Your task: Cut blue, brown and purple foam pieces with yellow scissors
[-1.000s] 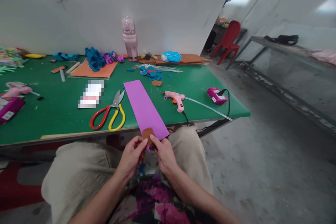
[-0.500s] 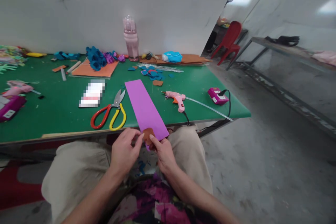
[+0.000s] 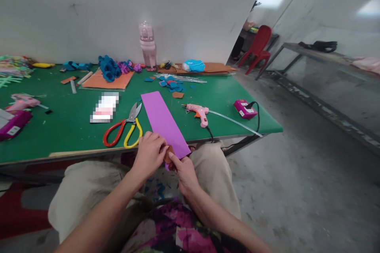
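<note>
Between my hands, just over the table's front edge, is a small brown foam or felt piece (image 3: 168,155). My right hand (image 3: 187,172) pinches it from the right with the thumb on top. My left hand (image 3: 151,151) grips its left edge, the fingertips partly hidden behind it. A bit of purple material (image 3: 167,167) shows just below the piece; whether it is joined to it I cannot tell. Under and beyond my hands lies a long purple sheet (image 3: 163,118). Red-and-yellow-handled scissors (image 3: 130,120) rest to its left. A pink glue gun (image 3: 198,111) lies on its right.
The green table (image 3: 71,134) also holds a blurred-out white rectangle (image 3: 105,106), blue cut pieces (image 3: 173,84), blue and purple rolled shapes (image 3: 109,69) and a pink bottle (image 3: 148,49). A magenta power block (image 3: 245,109) with a cable sits at right, and another glue gun (image 3: 22,102) at left.
My left hand has moved up and forward over the purple sheet's edge, its fingers closing on the brown piece and covering more of it. My right hand stays nearly in place.
</note>
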### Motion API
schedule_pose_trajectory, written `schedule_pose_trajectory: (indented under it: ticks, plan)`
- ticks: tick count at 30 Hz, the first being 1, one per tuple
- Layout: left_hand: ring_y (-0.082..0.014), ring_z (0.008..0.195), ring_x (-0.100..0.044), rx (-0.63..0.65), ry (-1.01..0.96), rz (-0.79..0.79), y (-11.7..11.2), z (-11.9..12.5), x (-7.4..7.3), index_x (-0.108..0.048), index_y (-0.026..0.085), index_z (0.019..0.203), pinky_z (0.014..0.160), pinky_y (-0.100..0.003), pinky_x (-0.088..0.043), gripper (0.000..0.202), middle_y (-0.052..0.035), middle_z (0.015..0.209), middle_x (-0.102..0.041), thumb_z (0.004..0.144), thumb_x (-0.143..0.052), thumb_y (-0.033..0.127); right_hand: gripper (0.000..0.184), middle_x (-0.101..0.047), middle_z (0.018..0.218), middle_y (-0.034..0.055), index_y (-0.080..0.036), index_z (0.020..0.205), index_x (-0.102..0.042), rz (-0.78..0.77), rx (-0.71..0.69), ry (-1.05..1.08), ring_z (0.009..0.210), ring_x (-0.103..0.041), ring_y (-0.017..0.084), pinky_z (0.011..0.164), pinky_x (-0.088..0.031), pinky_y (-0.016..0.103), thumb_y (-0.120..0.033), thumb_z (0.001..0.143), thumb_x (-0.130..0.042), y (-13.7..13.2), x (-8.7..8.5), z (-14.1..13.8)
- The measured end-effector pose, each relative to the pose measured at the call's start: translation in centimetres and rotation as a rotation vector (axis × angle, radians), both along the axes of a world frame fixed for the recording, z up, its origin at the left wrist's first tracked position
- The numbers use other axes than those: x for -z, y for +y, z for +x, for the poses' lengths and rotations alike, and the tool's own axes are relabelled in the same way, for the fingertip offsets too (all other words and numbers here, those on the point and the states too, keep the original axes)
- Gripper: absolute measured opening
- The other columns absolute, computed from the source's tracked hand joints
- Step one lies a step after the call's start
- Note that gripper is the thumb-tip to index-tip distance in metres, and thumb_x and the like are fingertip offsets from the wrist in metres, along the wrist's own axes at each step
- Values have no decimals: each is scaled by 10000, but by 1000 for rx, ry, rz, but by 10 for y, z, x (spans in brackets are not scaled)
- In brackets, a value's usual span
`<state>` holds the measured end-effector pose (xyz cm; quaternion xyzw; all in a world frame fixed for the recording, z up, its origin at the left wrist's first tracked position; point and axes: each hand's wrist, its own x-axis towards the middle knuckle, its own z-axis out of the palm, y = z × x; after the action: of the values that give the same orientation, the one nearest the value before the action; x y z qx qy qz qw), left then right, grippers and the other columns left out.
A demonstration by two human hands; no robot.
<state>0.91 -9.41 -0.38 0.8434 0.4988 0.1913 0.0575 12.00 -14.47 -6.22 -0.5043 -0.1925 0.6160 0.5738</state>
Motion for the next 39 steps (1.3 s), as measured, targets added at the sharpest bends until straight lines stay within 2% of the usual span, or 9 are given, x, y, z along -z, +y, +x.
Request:
schedule_pose_trajectory:
  ticks: [9, 13, 18, 20, 23, 25, 28, 34, 39]
  plan:
    - [-210, 797, -491, -14, -35, -22, 0, 1, -1, -577, 186, 703, 684, -328, -332, 130, -40, 781, -600, 820, -526, 212, 286, -584, 539, -24, -125, 762, -661, 4, 12, 3, 446, -441, 85, 468, -347, 225, -365, 623, -730, 1, -3, -1]
    - [-192, 783, -500, -71, -197, -62, -10, -7, -5, -529, 190, 738, 705, -308, -366, 120, -31, 778, -570, 837, -471, 228, 295, -636, 607, 0, -129, 793, -674, -5, 21, 12, 477, -475, 97, 477, -369, 227, -356, 615, -733, 1, -3, 0]
    - [-118, 514, -418, -249, -571, -493, -42, -13, 7, -436, 214, 652, 516, -229, -328, 270, 55, 557, -436, 853, -436, 395, 310, -668, 666, 25, -125, 802, -678, -17, 33, -12, 509, -506, 112, 497, -394, 232, -366, 615, -736, 0, -1, -1]
    - [-115, 500, -417, -282, -670, -579, -52, -11, 12, -450, 216, 692, 499, -225, -332, 277, 59, 562, -439, 854, -432, 440, 306, -671, 677, 32, -124, 796, -676, -15, 25, -21, 523, -514, 118, 512, -401, 236, -371, 624, -731, 0, 0, -1]
    - [-135, 599, -470, -307, -567, -352, -53, -8, 11, -488, 210, 758, 581, -244, -381, 210, 29, 665, -501, 851, -474, 398, 306, -661, 654, 29, -123, 786, -671, -8, 9, -10, 508, -501, 113, 505, -388, 235, -377, 626, -731, -1, -1, -2]
    - [-172, 748, -510, -224, -410, -162, -44, -7, 5, -537, 199, 834, 704, -285, -404, 132, -16, 790, -559, 855, -482, 317, 309, -649, 636, 18, -123, 788, -667, -2, 4, 11, 491, -484, 103, 497, -377, 230, -373, 620, -738, 0, -2, -1]
    - [-230, 901, -498, -76, -193, -61, -23, -6, -1, -585, 179, 961, 813, -361, -385, 163, -70, 919, -595, 829, -507, 236, 312, -638, 631, 3, -128, 794, -664, -2, 11, 33, 490, -473, 92, 500, -373, 225, -371, 615, -744, 0, -4, -1]
    - [-198, 803, -510, 79, -173, -155, 5, -7, -9, -573, 189, 767, 716, -314, -384, 119, -38, 795, -607, 817, -471, 154, 367, -624, 626, -5, -156, 845, -631, 18, 39, 140, 493, -477, 100, 498, -375, 230, -452, 646, -717, -1, -8, 5]
    - [-164, 776, -525, 479, -58, -286, 32, 2, -51, -569, 196, 824, 697, -266, -377, 176, -19, 806, -606, 814, -414, 113, 457, -642, 688, 28, -168, 848, -614, -13, 81, 269, 560, -538, 134, 549, -425, 257, -604, 718, -571, -2, -13, 17]
